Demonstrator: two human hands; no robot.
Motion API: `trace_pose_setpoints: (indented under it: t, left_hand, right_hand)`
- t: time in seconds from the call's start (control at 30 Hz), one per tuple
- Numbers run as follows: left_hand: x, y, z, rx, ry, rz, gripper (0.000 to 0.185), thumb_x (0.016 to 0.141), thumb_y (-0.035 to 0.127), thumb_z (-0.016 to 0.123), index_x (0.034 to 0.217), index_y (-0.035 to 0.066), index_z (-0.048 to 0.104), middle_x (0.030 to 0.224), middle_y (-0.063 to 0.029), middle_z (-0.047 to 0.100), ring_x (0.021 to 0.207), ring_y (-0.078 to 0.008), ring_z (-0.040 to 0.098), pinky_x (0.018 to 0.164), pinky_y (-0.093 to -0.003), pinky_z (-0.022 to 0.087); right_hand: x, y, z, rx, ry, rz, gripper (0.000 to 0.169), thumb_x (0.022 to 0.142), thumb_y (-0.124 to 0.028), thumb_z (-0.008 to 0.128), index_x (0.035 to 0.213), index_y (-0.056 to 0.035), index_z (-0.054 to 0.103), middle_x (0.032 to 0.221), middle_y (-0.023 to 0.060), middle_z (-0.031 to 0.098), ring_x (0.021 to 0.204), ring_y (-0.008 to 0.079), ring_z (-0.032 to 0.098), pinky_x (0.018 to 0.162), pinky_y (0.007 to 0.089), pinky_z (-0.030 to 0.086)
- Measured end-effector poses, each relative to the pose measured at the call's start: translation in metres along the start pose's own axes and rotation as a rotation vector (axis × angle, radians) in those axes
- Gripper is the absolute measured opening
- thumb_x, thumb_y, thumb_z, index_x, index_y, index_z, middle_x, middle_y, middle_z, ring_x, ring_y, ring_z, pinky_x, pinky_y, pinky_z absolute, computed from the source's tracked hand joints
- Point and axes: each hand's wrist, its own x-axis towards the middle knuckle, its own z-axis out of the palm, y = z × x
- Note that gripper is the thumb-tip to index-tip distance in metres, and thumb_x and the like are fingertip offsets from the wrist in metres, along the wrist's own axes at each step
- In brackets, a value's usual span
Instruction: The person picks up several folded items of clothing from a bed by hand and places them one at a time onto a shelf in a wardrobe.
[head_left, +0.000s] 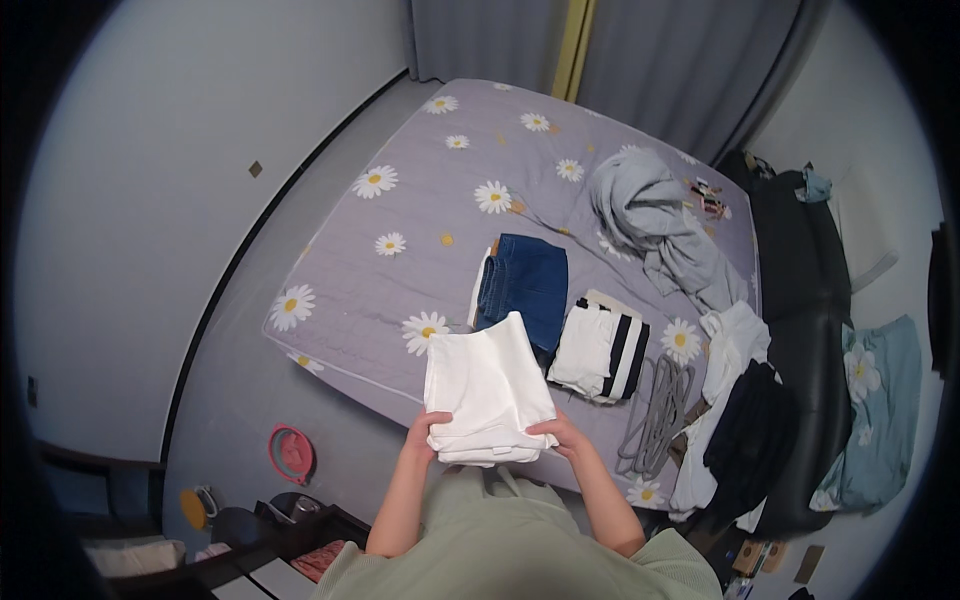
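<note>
A folded white garment (487, 375) is held in front of me over the near edge of the bed. My left hand (429, 433) grips its left side, thumb on top, and my right hand (556, 435) grips the right side the same way. Just beyond it lie folded blue denim trousers (529, 281), partly covered by the white cloth, on a stack whose lower pieces show at the left. To their right sits a pile of folded clothes with a white garment (586, 349) and black-and-white stripes (628, 356).
The mattress (352, 277) has a daisy-print cover. Grey hangers (660, 412), white clothing (735, 337) and a black garment (754, 427) lie at the right. A rumpled grey cloth (637, 202) is farther back. A pink basin (291, 454) stands on the floor at left.
</note>
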Motion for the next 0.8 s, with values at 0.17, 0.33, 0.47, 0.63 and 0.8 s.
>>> trace_pose_setpoints:
  t: [0.17,0.33,0.47,0.63,0.8]
  left_hand:
    - [-0.041,-0.021,0.042,-0.127,0.015,0.062,0.070,0.055,-0.001,0.052,0.123,-0.010,0.037,0.114,-0.0250,0.052,0.104,-0.0374,0.053,0.093,-0.0449,0.043]
    - [-0.092,-0.048,0.083,-0.166,-0.085,0.294,0.084,0.046,-0.001,0.051,0.128,-0.009,0.033,0.122,-0.0238,0.047,0.116,-0.0371,0.044,0.102,-0.0427,0.032]
    - [-0.120,-0.065,0.093,-0.047,-0.150,0.392,0.091,0.044,-0.006,0.053,0.131,-0.006,0.028,0.127,-0.0193,0.045,0.120,-0.0345,0.040,0.105,-0.0400,0.027]
    - [-0.157,-0.079,0.106,-0.012,-0.039,0.616,0.091,0.044,-0.011,0.052,0.131,-0.006,0.027,0.127,-0.0188,0.045,0.120,-0.0340,0.042,0.104,-0.0412,0.029]
    - [-0.181,-0.096,0.100,-0.103,-0.014,0.766,0.089,0.043,-0.010,0.052,0.129,-0.007,0.031,0.125,-0.0205,0.046,0.117,-0.0350,0.044,0.103,-0.0420,0.030]
  right_hand:
    - [-0.027,-0.040,-0.008,-0.150,-0.115,-0.045,0.091,0.054,0.001,0.071,0.135,-0.0048,0.029,0.125,0.0105,0.046,0.114,0.0219,0.046,0.096,0.0320,0.036]
    - [-0.054,-0.073,-0.008,-0.164,-0.222,-0.083,0.090,0.053,0.001,0.071,0.133,-0.0026,0.031,0.124,0.0102,0.047,0.113,0.0216,0.046,0.097,0.0316,0.034]
    - [-0.058,-0.082,-0.010,-0.189,-0.336,-0.098,0.088,0.052,0.002,0.070,0.131,0.0002,0.032,0.123,0.0112,0.048,0.113,0.0227,0.046,0.097,0.0323,0.034]
    - [-0.055,-0.090,0.009,-0.189,-0.483,-0.055,0.091,0.050,0.002,0.070,0.132,-0.0003,0.031,0.125,0.0121,0.046,0.114,0.0233,0.046,0.098,0.0336,0.034]
    - [-0.055,-0.106,0.044,-0.298,-0.617,-0.075,0.091,0.051,0.001,0.070,0.133,-0.0008,0.031,0.126,0.0123,0.046,0.114,0.0234,0.045,0.097,0.0340,0.034]
